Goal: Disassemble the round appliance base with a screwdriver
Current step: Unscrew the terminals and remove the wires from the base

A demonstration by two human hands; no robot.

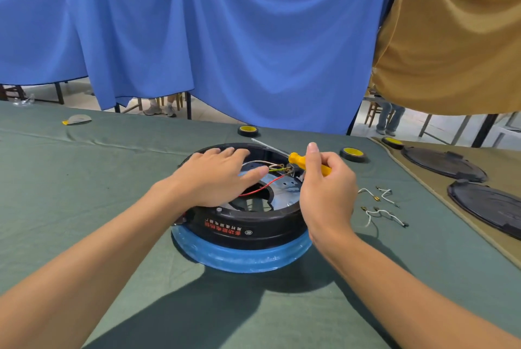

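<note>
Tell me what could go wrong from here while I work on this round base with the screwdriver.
1. The left hand rests flat on the base, fingers beside the red wire. If the screwdriver gripped in the right hand slips, it could jab them or nick the insulation.
2. The white leads lie loose on the cloth near the right hand; a careless sweep might scatter them.

bright, even daylight | soft shadow under arms, near edge | wide-angle bend at edges | focus sharp, no blur
</note>
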